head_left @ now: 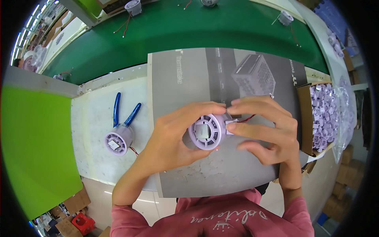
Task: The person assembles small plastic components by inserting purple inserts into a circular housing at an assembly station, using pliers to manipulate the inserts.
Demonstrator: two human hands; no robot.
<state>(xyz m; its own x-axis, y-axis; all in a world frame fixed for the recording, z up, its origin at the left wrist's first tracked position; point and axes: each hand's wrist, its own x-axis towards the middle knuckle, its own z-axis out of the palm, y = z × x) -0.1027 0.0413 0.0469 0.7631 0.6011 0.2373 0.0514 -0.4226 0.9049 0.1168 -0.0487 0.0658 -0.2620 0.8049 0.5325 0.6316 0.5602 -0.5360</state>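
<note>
My left hand (171,136) is wrapped around a round pale-lilac plastic housing (215,136), fingers over its top and thumb beneath. Its spoked open face, with a square metallic plate in the middle, points toward me. At the housing's right side, my right hand (270,128) has its fingertips closed on a small white plastic piece (230,127); the right thumb stands apart, lower down. A red wire (246,118) runs out from behind that piece under the right fingers. Part of the housing's far side is hidden by my hands.
Under my hands lies a grey printed cardboard sheet (189,173). To the left, blue-handled pliers (127,114) touch a second similar housing (118,141) with wires. A box of small white pieces (324,118) stands right. Beyond runs a green conveyor belt (169,33) carrying several wired units.
</note>
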